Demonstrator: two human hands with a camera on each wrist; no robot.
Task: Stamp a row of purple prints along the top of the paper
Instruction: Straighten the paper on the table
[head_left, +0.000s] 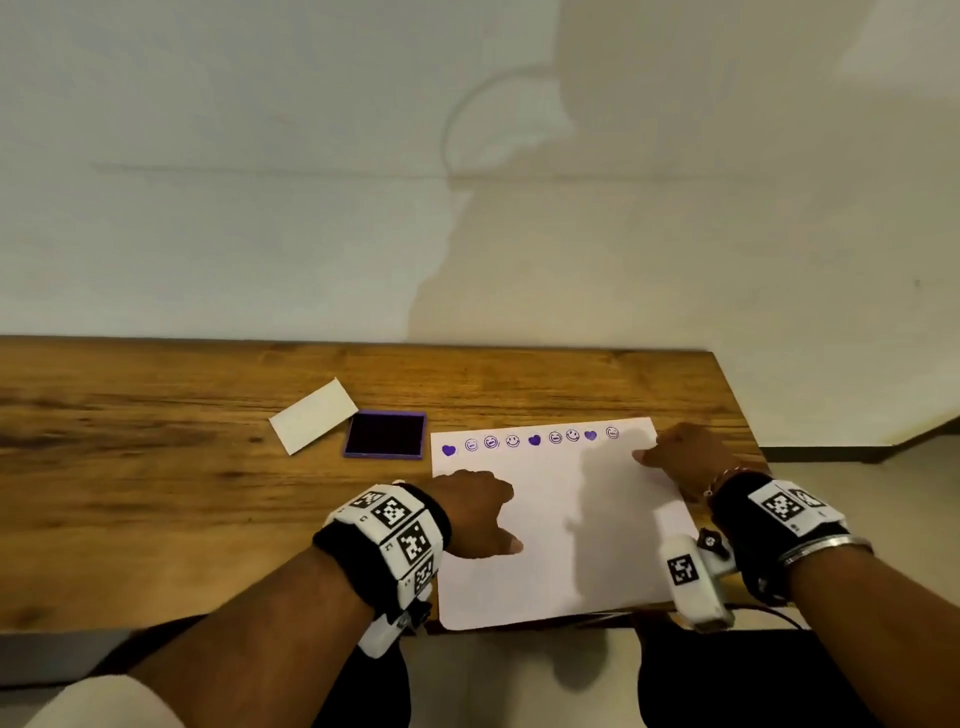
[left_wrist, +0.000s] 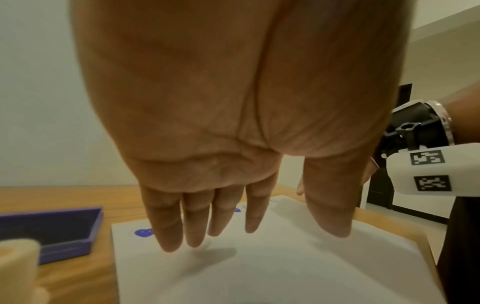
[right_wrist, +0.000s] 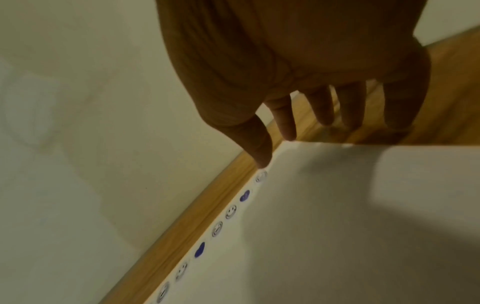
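A white paper (head_left: 561, 551) lies on the wooden table (head_left: 156, 493), with a row of purple prints (head_left: 530, 440), hearts and smiley faces, along its top edge. My left hand (head_left: 483, 514) rests on the paper's left side, its straight fingers (left_wrist: 168, 236) touching the sheet just below the first purple heart (left_wrist: 142, 232). My right hand (head_left: 680, 454) is at the paper's top right corner, holding nothing. Its thumb (right_wrist: 259, 152) reaches the sheet (right_wrist: 337, 226) by the last print (right_wrist: 261, 176). No stamp is in view.
An open purple ink pad (head_left: 385, 434) sits just left of the paper, seen also in the left wrist view as a purple tray (left_wrist: 52, 232). A white card (head_left: 313, 415) lies left of it. A wall (head_left: 467, 208) stands behind; the table ends close right of the paper.
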